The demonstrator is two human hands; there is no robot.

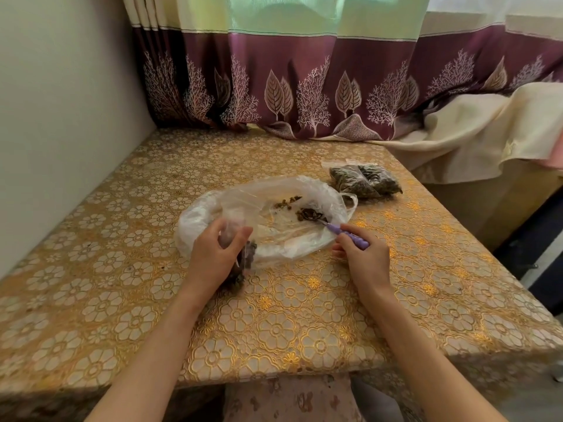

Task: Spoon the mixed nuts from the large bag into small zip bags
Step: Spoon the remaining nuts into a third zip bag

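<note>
Mixed nuts: small dark brown-green heap, nearly gone, lying low in the large clear crumpled plastic bag mid-bench. A few strays sit just behind the main heap. Bag is spread flat and open on the bench, which has a gold floral tablecloth.

Right hand grips the purple plastic handle of a small spoon; bowl end is buried in the heap, so can't tell how full it is. Left hand is closed around a small clear zip bag, partly filled with nuts, held at the near edge of the large bag. Its upper part is pinched between thumb and fingers; whether the mouth is open is not clear.

Two filled small zip bags lie side by side at the far right of the bench, just beyond the large bag.

Judgement: mid-scoop, late in the task, little stock left.
- Scrape the spoon along the film toward the near side to gather the heap, strays included.
- Film is slack and will ride up with the spoon, so keep the stroke shallow.
- Hold the zip bag mouth open and over the large bag so spills land back inside.
- Keep the transfer short and the spoon level.
</note>
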